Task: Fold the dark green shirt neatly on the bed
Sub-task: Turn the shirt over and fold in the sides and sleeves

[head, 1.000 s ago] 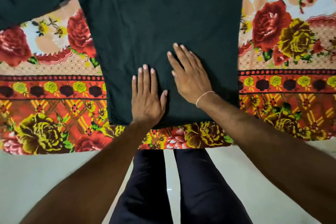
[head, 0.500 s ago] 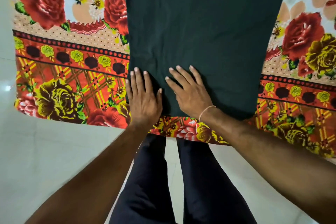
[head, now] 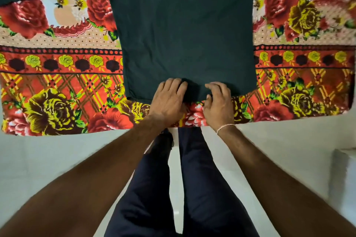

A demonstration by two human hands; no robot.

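The dark green shirt point(head: 185, 31) lies flat on the bed, its hem toward me and one sleeve stretching off the top left. My left hand point(head: 168, 100) curls over the middle of the hem, fingers bent onto the cloth. My right hand point(head: 218, 103) sits just right of it, fingers and thumb pinching the hem edge. The collar end of the shirt is out of view at the top.
A red and yellow floral blanket point(head: 57, 86) covers the bed; its front edge hangs just in front of my dark-trousered legs point(head: 173, 188). Pale floor point(head: 57, 156) spreads on both sides below the bed edge.
Both hands slid back from flat on the shirt's body to its hem and curled their fingers onto the edge. The view swung left and back again.
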